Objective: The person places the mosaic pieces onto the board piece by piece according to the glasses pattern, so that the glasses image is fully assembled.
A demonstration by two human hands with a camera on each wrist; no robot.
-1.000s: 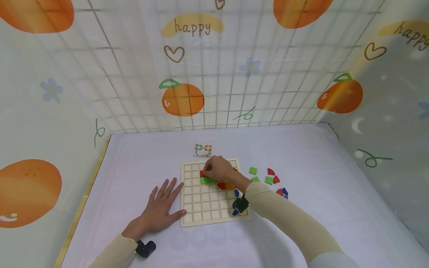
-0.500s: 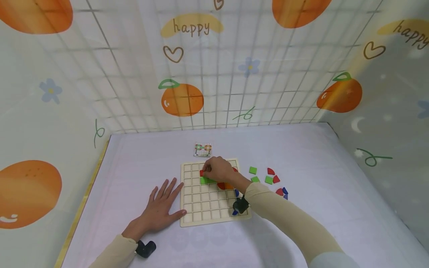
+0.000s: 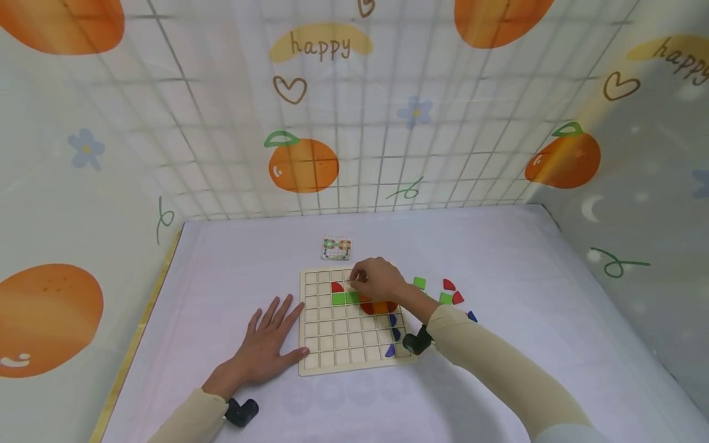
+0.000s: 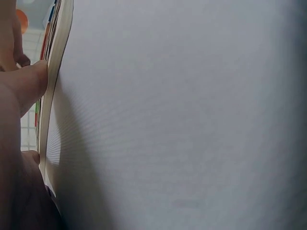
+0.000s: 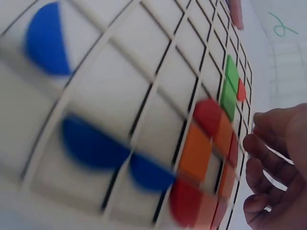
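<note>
A pale gridded board (image 3: 332, 344) lies on the table. My left hand (image 3: 263, 347) rests flat beside it, fingers spread, the thumb and a fingertip touching its left edge. Over the board's upper part is my right hand (image 3: 382, 283), its fingers loosely bent, with no piece visible between them in the right wrist view. Left of its fingertips, a red quarter-round piece (image 3: 336, 287) sits in a cell above a green square (image 3: 339, 299). A second green square (image 3: 352, 298) adjoins it, then a cluster of red and orange pieces (image 5: 194, 153), partly hidden in the head view.
Several blue half-round pieces (image 5: 48, 40) occupy cells at the board's right side. Loose red pieces (image 3: 448, 285), green squares (image 3: 419, 283) and a blue piece (image 3: 472, 316) lie right of it, some behind the right arm. A small pattern card (image 3: 336, 248) lies beyond the board.
My right hand has drawn away from the red quarter-round piece and shifted right, leaving that piece in its cell and uncovering it. The left hand stays where it was.
</note>
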